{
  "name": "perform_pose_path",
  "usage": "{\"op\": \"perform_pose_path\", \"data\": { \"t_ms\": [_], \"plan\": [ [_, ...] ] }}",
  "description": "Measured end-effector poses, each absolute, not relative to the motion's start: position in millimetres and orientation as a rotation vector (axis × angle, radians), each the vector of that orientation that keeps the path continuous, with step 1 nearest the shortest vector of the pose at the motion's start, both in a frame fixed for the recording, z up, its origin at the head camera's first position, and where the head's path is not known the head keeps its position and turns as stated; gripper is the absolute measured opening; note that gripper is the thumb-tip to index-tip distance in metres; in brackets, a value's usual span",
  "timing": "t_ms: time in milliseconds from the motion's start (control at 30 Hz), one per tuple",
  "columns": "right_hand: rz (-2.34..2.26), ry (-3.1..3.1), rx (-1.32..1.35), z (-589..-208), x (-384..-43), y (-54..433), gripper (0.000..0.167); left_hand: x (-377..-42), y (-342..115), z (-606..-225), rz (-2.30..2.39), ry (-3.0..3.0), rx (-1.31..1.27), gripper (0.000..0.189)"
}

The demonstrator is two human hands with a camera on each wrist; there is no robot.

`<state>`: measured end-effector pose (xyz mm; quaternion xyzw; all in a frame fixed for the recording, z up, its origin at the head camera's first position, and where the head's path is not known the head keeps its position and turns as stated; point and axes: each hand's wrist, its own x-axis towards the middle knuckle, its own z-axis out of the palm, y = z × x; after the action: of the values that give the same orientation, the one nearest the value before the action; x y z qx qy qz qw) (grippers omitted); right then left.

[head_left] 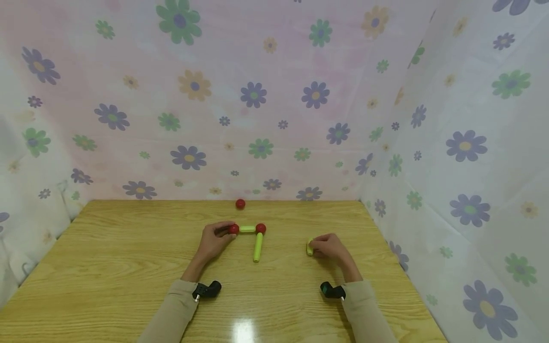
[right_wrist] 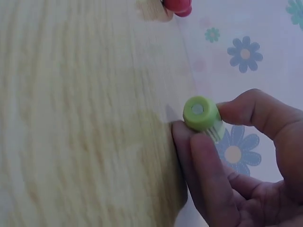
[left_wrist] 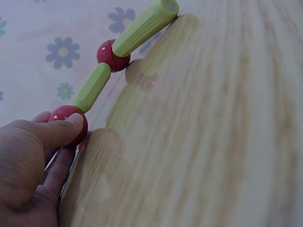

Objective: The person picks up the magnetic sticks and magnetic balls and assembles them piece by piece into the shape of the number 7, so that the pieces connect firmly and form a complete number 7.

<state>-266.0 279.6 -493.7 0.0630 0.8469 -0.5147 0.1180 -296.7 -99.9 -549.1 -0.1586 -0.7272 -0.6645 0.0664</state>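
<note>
My left hand (head_left: 214, 242) pinches a red ball (left_wrist: 71, 124) between thumb and fingers. From that ball a short green rod (head_left: 247, 229) runs right to a second red ball (head_left: 260, 228). A longer green rod (head_left: 258, 247) extends from the second ball toward the front of the table. Off to the right, my right hand (head_left: 329, 248) grips a separate green rod (right_wrist: 200, 112) with thumb and fingertips. Its round end, with a grey metal disc in the middle, faces the right wrist camera. The fingers lie close along the tabletop.
A loose red ball (head_left: 240, 204) rests near the back edge of the wooden table (head_left: 141, 267). Flower-patterned cloth (head_left: 274, 119) hangs behind the table and along both sides. Each wrist wears a black camera mount (head_left: 207, 289).
</note>
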Motion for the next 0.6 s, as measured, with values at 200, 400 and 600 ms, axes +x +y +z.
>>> {"op": "perform_pose_path", "data": {
  "t_ms": [200,400,600],
  "plan": [
    [-1.572,2.311,0.091,-499.5,-264.2,271.5,0.045,-295.7,-100.7,-547.5,-2.000,-2.189,-0.479,0.040],
    [-1.580,2.167,-0.077,-503.5,-261.9,261.1,0.053,-296.6,-102.9,-548.4,-2.000,-2.184,-0.517,0.041],
    [-1.553,2.139,-0.165,-503.3,-256.7,246.2,0.048,-297.3,-102.7,-549.9,-2.015,-2.191,-0.504,0.041]
  ]
}}
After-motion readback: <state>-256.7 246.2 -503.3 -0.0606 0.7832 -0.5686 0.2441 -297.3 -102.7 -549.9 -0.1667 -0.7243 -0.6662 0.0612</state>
